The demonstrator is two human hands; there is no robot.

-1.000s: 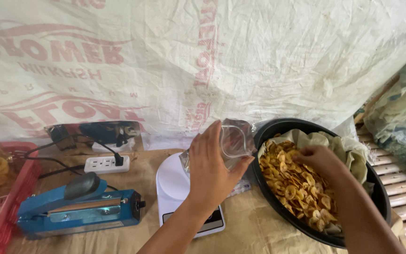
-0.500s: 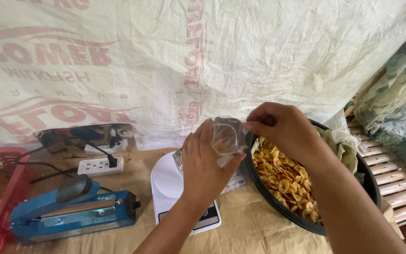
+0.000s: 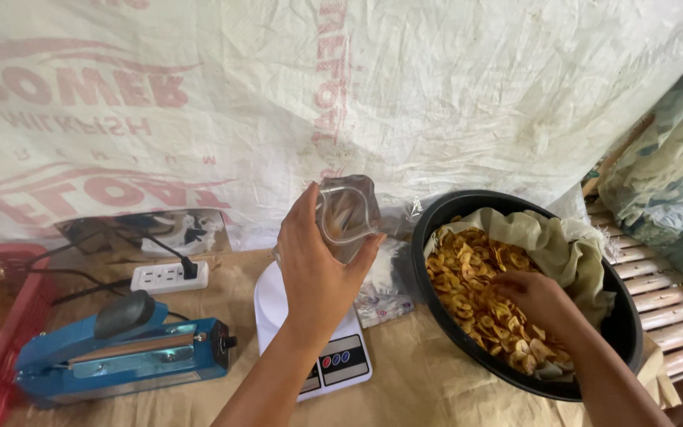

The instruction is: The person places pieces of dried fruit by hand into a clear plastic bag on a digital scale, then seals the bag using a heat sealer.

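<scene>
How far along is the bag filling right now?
Done: little; the clear bag shows only a few chips. In hand: the left hand holds it open above the white scale, while the right hand is down in the banana chips. Left: the blue sealer sits unused.

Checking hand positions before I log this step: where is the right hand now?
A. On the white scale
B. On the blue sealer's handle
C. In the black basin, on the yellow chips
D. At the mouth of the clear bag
C: the right hand rests on the chips inside the black basin, while the left hand holds the clear bag.
</scene>
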